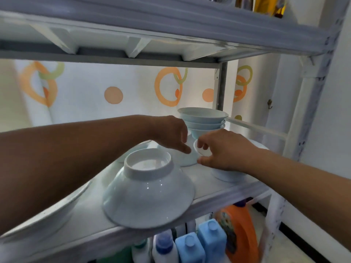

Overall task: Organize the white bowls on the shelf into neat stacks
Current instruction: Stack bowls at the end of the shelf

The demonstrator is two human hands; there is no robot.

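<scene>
White bowl [189,158] foot-up, foot ring pinched by right hand [224,150] | left hand [169,130] touches its side, grip unclear | stack [203,118] just behind grip | advise: flip upright, lift clear, centre, lower gently

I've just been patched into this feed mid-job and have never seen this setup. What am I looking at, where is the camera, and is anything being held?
No machine here: a person works with bare hands, and the single picture comes from a camera worn on their head, looking forward and down. The right hand grips the foot ring of a tipped bowl; the left hand touches it with its fingers. On the shelf there is also a stack of upright bowls at the back, an upside-down bowl in front, and another bowl partly hidden under the right hand. Detergent bottles stand below.
</scene>
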